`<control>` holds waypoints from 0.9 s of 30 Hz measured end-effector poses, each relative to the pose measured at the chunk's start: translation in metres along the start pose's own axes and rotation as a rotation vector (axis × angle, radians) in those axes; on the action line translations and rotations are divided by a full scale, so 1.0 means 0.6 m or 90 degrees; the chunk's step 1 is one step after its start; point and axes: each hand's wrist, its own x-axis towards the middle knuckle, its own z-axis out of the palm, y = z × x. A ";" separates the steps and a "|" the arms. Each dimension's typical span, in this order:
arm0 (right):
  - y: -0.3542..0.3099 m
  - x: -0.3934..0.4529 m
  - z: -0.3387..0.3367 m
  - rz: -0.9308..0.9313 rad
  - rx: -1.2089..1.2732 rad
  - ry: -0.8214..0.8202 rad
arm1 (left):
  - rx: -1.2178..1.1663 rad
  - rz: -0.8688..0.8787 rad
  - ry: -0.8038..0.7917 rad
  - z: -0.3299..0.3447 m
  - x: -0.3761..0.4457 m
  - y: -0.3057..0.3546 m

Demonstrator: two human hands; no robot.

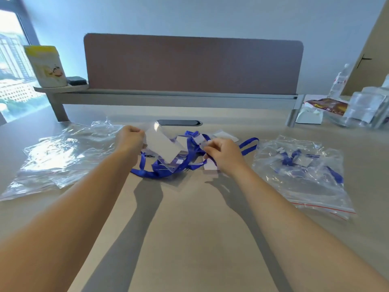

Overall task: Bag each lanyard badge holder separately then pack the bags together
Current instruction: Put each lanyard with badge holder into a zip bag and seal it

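Left hand (131, 138) grips a blank-carded badge holder (163, 149); no writing legible.

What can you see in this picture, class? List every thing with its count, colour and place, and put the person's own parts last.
lanyard badge holders: tangled pile, count unclear, blue straps with clear sleeves, desk centre
empty bags: pile, clear, desk left
filled bag: one, clear with red seal line, blue lanyard inside, desk right
divider panel: one, brown, desk back
canister: one, white and yellow, shelf far left
bottle: one, clear, far right
left hand: grip on a clear badge sleeve
right hand: grip on a lanyard
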 end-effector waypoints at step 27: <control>-0.124 0.043 -0.028 0.068 0.202 -0.017 | -0.247 -0.011 -0.211 0.064 -0.063 0.104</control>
